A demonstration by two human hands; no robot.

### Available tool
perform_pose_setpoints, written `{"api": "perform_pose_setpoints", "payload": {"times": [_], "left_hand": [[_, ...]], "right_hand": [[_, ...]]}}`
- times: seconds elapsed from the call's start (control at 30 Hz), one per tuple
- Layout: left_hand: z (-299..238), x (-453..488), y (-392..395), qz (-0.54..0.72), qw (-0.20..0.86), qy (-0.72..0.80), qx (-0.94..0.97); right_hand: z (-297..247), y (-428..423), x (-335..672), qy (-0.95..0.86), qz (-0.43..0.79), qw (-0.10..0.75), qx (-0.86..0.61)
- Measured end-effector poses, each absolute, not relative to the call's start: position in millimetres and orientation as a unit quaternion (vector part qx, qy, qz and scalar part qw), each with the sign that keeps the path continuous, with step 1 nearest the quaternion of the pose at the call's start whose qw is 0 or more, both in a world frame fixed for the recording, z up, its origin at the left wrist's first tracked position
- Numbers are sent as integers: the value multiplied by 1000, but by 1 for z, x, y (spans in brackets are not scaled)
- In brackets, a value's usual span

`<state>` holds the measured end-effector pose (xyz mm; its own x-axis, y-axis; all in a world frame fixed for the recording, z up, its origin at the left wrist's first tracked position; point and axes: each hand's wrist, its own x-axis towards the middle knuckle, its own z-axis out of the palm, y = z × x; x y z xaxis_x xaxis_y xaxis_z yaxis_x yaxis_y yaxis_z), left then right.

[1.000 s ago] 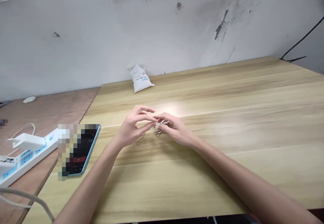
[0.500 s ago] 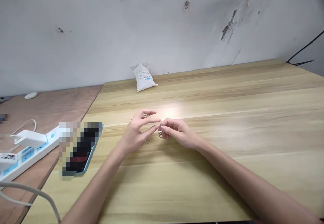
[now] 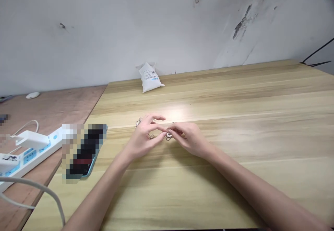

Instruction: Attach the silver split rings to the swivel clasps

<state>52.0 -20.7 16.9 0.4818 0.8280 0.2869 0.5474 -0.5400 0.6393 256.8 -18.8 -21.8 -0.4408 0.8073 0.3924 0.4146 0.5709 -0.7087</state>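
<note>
Small silvery metal rings [image 3: 168, 136] hang in a cluster between my two hands in the head view. My right hand [image 3: 191, 138] pinches them between thumb and fingers. From the other side, the thumb and forefinger of my left hand [image 3: 143, 137] close on the same cluster, the other left fingers curved outward. Behind the left hand lies a heap of similar metal rings [image 3: 138, 121], partly covered by it. One more ring piece [image 3: 151, 136] shows under that hand. The exact shape of the pieces is too small to make out.
A white plastic packet [image 3: 151, 79] lies near the wall at the back of the wooden table [image 3: 247, 119]. To the left are a phone [image 3: 90, 154], partly pixelated, a white power strip [image 3: 39, 154] with chargers, and a looping cable [image 3: 49, 192].
My fingertips have come together on the ring cluster, and the left thumb and forefinger have closed in. The view has shifted slightly, showing more of the heap behind my left hand.
</note>
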Motion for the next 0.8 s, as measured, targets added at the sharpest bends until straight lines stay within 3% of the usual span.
{"api": "perform_pose_setpoints", "payload": {"times": [0.27,0.47,0.63,0.8], "left_hand": [[12,54,-19,296,162,400,852],[10,56,-18,303,48,437,846],[9,52,-16,317,44,446,836],[14,55,-18,334,61,412,846]], "right_hand": [[-23,-21,256,-811,217,386,-382],[-20,-27,251,-801,171,430,-381],[-18,-26,254,-852,196,383,-300],[-15,-22,258,-787,287,389,-384]]}}
